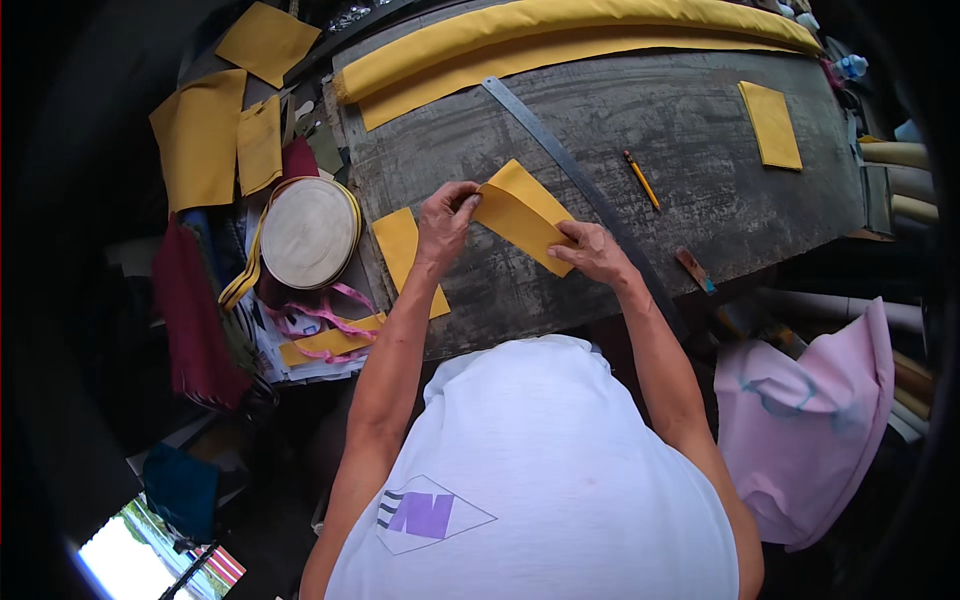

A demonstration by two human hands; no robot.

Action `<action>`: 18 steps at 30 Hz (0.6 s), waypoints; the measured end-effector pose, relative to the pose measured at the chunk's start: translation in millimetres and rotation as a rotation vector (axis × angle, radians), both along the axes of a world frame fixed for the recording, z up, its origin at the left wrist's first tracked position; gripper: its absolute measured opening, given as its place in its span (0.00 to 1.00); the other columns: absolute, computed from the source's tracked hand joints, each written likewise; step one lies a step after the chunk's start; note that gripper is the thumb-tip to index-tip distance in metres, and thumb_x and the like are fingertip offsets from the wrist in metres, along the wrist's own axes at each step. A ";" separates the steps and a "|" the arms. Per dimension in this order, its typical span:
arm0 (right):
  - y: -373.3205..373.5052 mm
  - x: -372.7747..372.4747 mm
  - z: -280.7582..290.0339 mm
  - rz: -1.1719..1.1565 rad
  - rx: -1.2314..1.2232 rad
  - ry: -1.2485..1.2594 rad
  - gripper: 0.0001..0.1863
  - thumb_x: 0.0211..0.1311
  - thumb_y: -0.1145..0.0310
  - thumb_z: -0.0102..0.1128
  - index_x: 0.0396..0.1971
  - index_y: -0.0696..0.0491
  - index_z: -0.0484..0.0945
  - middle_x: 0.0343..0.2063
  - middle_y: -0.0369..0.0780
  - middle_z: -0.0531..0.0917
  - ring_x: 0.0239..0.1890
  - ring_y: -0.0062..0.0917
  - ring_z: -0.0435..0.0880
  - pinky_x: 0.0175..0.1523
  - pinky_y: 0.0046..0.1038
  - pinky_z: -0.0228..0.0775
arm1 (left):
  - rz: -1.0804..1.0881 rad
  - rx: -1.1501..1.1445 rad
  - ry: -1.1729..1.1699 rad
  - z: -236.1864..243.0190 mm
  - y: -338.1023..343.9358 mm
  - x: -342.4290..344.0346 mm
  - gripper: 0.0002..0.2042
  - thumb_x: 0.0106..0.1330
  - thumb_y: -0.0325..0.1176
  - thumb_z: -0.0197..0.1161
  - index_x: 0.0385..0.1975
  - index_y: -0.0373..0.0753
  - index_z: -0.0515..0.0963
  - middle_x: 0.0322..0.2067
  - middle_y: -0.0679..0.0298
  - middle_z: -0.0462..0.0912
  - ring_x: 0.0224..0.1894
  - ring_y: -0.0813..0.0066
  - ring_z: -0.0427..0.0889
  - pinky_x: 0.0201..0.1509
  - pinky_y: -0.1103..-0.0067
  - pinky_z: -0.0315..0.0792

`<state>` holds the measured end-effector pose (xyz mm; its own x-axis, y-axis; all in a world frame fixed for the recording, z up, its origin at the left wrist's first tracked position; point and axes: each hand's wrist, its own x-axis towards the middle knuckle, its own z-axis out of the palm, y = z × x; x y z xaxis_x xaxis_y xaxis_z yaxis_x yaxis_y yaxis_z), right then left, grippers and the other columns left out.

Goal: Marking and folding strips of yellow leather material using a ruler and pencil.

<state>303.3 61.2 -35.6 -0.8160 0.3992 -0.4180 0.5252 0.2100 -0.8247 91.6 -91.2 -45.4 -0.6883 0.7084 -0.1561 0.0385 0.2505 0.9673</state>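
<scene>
- The left hand (448,225) is pinching the far left corner of a yellow cloth piece (522,212) between thumb and fingers, its grip closing on that edge
- The right hand (592,250) is gripping the near right end of the same piece, its thumb lying on top
- The piece is stretching between both hands, over the middle of the worktop (740,225); whether it is touching the surface is hard to tell
- A metal ruler (560,155) is slanting from the far side toward the near right, passing just beside the right wrist
- A yellow pencil (643,182) is lying right of the ruler, and a small tool (694,271) is resting nearer, by the edge
- A flat yellow strip (400,245) is lying partly behind the left forearm
- A yellow cloth roll (570,40) is spanning the far side
- A folded yellow piece (770,125) is lying far right
- A round strap coil (310,232) is sitting left
</scene>
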 end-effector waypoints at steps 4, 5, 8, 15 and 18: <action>-65.0 5.7 4.2 -0.128 -0.278 -0.077 0.15 0.64 0.63 0.61 0.41 0.61 0.81 0.31 0.41 0.85 0.32 0.21 0.82 0.39 0.24 0.75 | -0.055 -0.212 0.123 -10.1 -46.5 -35.3 0.09 0.62 0.29 0.65 0.39 0.33 0.82 0.29 0.60 0.86 0.33 0.75 0.84 0.42 0.78 0.76; -87.5 2.2 -2.3 -0.206 -0.413 -0.078 0.15 0.65 0.63 0.60 0.40 0.61 0.81 0.30 0.40 0.84 0.29 0.19 0.81 0.35 0.23 0.74 | -0.067 -0.212 0.117 -11.5 -57.4 -45.0 0.09 0.62 0.29 0.65 0.39 0.33 0.82 0.29 0.60 0.86 0.33 0.75 0.84 0.42 0.78 0.76; -148.3 -19.1 -17.7 -0.290 -0.641 -0.062 0.16 0.69 0.62 0.58 0.41 0.62 0.80 0.31 0.40 0.85 0.30 0.18 0.84 0.33 0.20 0.75 | -0.220 -0.464 0.339 -12.5 -83.7 -71.7 0.08 0.61 0.31 0.63 0.37 0.36 0.83 0.32 0.53 0.85 0.36 0.58 0.84 0.44 0.71 0.76; -222.6 -70.4 -38.4 -0.579 -0.779 0.001 0.14 0.69 0.64 0.57 0.41 0.62 0.79 0.31 0.41 0.85 0.28 0.20 0.86 0.30 0.19 0.77 | -0.356 -0.506 0.619 -35.2 -86.4 -115.1 0.09 0.59 0.32 0.63 0.35 0.37 0.84 0.35 0.53 0.82 0.43 0.54 0.81 0.50 0.65 0.73; -234.0 -81.3 -47.0 -0.633 -0.732 -0.055 0.13 0.68 0.64 0.59 0.40 0.61 0.79 0.32 0.41 0.85 0.30 0.20 0.86 0.32 0.19 0.77 | -0.329 -0.480 0.582 -49.1 -85.3 -125.2 0.09 0.58 0.33 0.64 0.34 0.37 0.84 0.33 0.53 0.84 0.40 0.55 0.83 0.47 0.66 0.75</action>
